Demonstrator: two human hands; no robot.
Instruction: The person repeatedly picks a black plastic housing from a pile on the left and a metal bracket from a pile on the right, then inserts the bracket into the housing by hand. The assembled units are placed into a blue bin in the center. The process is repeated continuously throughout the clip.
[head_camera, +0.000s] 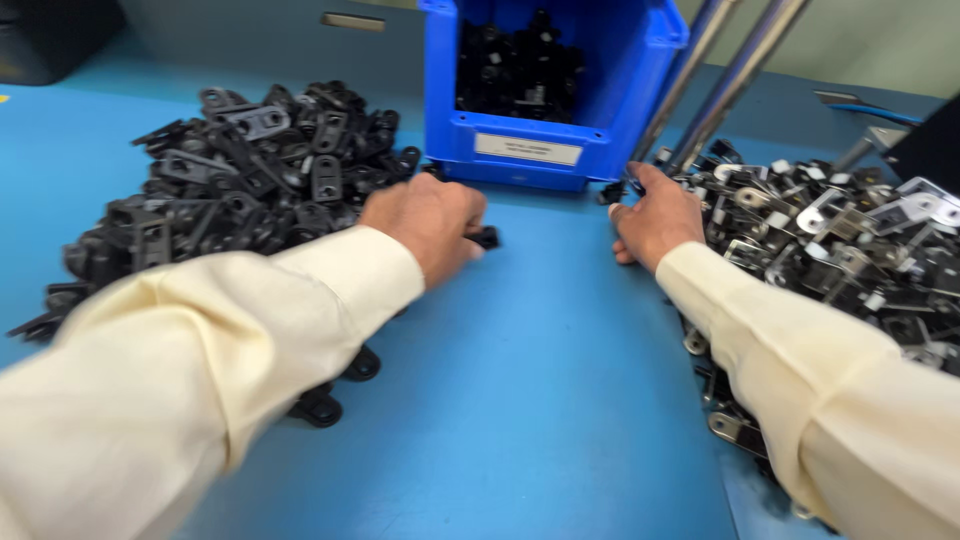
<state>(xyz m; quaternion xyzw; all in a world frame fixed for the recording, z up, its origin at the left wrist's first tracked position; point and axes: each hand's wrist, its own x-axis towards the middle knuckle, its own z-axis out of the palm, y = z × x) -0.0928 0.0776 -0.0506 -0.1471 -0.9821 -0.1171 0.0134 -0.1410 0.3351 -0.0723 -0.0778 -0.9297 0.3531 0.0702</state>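
Note:
My left hand (430, 225) rests on the blue table beside a heap of black plastic brackets (240, 170), its fingers closed around a small black bracket (487, 237) that pokes out at the fingertips. My right hand (657, 222) lies at the left edge of a heap of mixed silver metal and black parts (850, 250), fingers curled into the pile; whether it grips a piece is hidden. Both arms wear cream sleeves.
A blue plastic bin (545, 90) holding black parts stands at the back centre. Two shiny metal rods (720, 80) slant up behind my right hand. Loose black brackets (320, 405) lie under my left sleeve. Blue table surface (540, 380) lies between the heaps.

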